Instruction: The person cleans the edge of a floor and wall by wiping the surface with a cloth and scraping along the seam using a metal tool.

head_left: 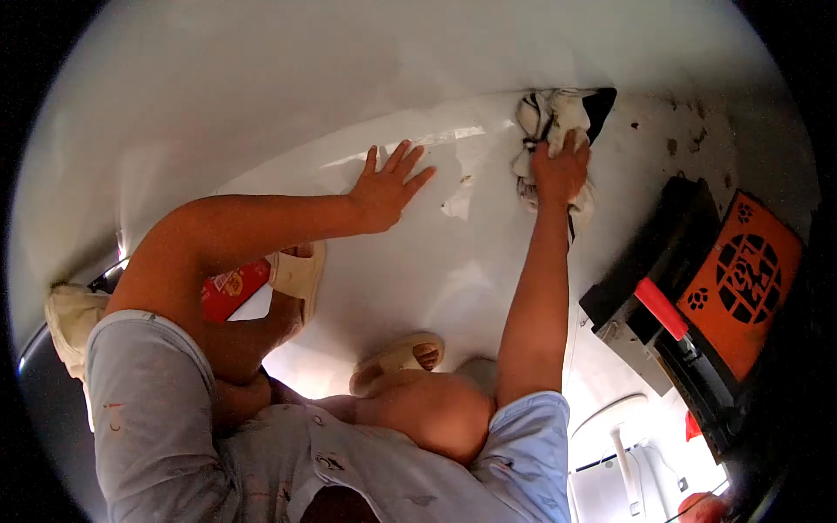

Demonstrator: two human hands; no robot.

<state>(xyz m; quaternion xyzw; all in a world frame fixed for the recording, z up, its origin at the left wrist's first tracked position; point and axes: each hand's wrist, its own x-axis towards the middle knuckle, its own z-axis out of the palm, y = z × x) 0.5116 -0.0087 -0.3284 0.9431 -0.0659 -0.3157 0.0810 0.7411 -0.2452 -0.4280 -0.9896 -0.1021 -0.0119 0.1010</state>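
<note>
My left hand (390, 189) rests palm down with its fingers spread on the pale, glossy floor (462, 279), near the base of the white wall (418, 61). Nothing is in it. My right hand (561, 173) reaches farther forward and bears down on a crumpled cream and black cloth (558, 115), its fingers bent over the fabric. The cloth lies bunched where floor and wall meet. Between the two hands a pale, torn-looking patch (457, 204) shows on the floor.
At the right, an orange mat (741, 283) with black designs lies by a black piece of furniture (649, 253) and a red handle (661, 309). Dark specks (671, 146) mark the far right floor. Slippers (298, 277) are on my feet; a red packet (235, 288) lies at left.
</note>
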